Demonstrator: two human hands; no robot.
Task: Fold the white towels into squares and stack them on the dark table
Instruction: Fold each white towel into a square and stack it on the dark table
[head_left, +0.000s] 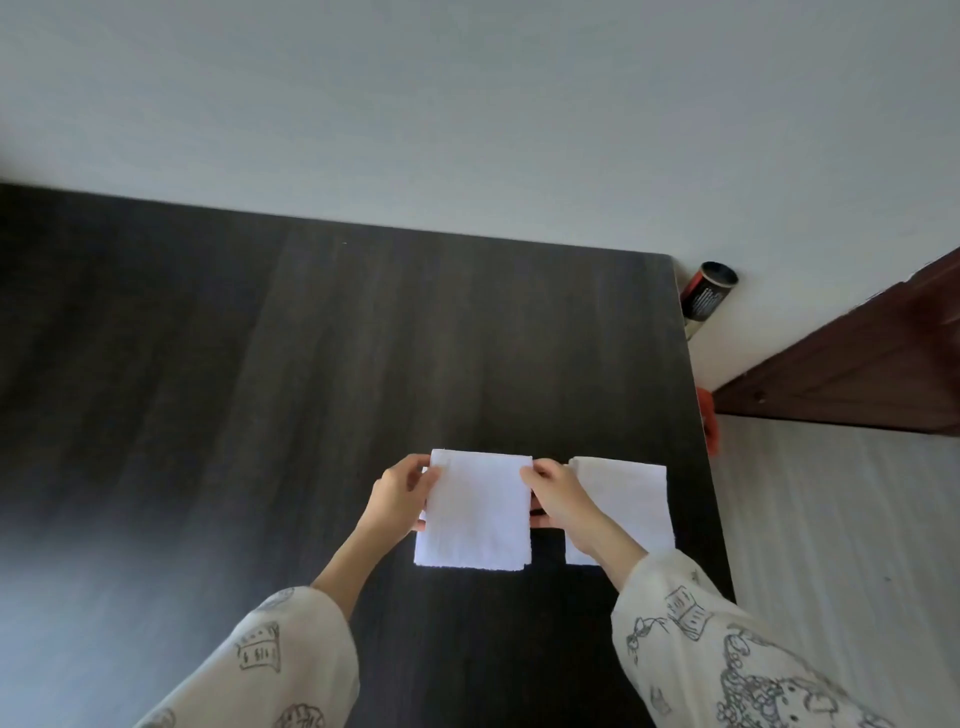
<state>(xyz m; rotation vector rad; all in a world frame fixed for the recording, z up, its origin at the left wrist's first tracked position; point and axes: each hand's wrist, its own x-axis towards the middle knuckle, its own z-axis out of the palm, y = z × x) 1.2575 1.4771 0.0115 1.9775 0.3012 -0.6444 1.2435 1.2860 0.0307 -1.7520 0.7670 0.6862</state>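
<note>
A white towel (475, 512), folded to a near square, is in front of me over the dark table (260, 364). My left hand (402, 491) pinches its upper left edge, thumb on top. My right hand (553, 493) pinches its upper right edge the same way. Whether the towel's lower edge touches the table I cannot tell. A second folded white towel (631, 499) lies flat on the table just to the right, partly hidden behind my right wrist.
The table's right edge runs close past the second towel. Beyond it on the floor stand a black and red can (706, 293) and an orange object (709, 421). A dark wooden piece of furniture (857, 364) is at the right. A pale wall is behind the table.
</note>
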